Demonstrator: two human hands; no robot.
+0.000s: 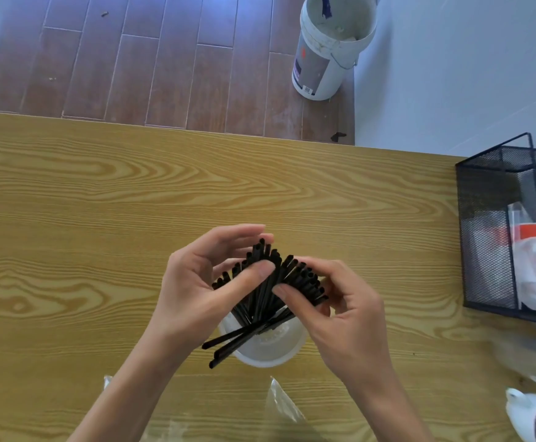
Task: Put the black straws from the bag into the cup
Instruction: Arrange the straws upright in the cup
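Black plastic straws (270, 282), thin and rigid-looking, stand in a fanned bundle with their lower ends inside a white translucent plastic cup (262, 349) near the front of the table. The left hand (196, 282) is curled around the left side of the fan, thumb pressed on the front of the bundle and fingers behind the upper tips. The right hand (340, 307) closes on the right side, thumb in front and fingers wrapped behind. Both hands are partly closed on the straws, not tight fists. A few straws lean out over the cup's left rim, pointing toward the viewer.

The straws look very light, smooth and stiff (likely to slip or splay if pinched loosely), so gathering them around the middle of the bundle seems the surest hold.

The cup sits on a yellow wood-grain table (101, 218). Crinkled clear plastic bags (282, 400) lie at the near edge. A black wire-mesh basket (490, 231) holding white packaging stands at the right. Beyond the table, a white plastic bucket (327, 59) sits on a brown plank floor.
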